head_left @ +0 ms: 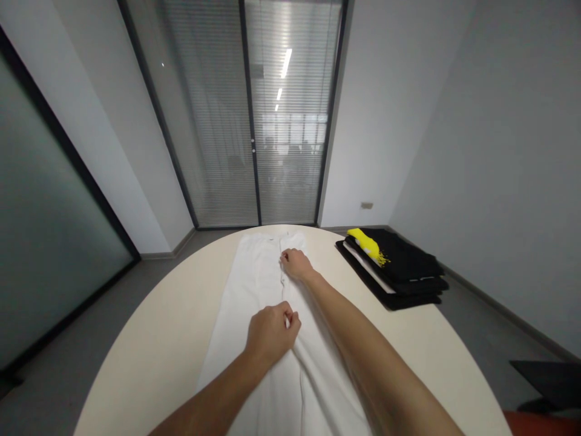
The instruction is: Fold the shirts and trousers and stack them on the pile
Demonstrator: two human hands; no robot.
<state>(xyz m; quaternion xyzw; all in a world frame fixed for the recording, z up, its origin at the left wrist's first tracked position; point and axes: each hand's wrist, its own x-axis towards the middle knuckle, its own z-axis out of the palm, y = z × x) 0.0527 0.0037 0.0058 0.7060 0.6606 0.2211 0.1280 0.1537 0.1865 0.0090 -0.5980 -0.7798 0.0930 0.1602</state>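
Observation:
A long white garment (247, 284) lies stretched along the table, with an edge or seam running down its middle. Whether it is a shirt or trousers I cannot tell. My left hand (272, 333) is closed in a pinch on the cloth near the middle line, and creases run from its fingers toward the near side. Farther along the same line, my right hand (296, 264) pinches the fabric close to the far end. The right forearm crosses over the garment's right side and hides part of it.
The garment rests on a round cream table (163, 327). At the right edge sits a stack of folded black clothes (399, 257), with a yellow patterned piece (367, 244) on it. Glass doors with blinds (290, 157) stand beyond the table.

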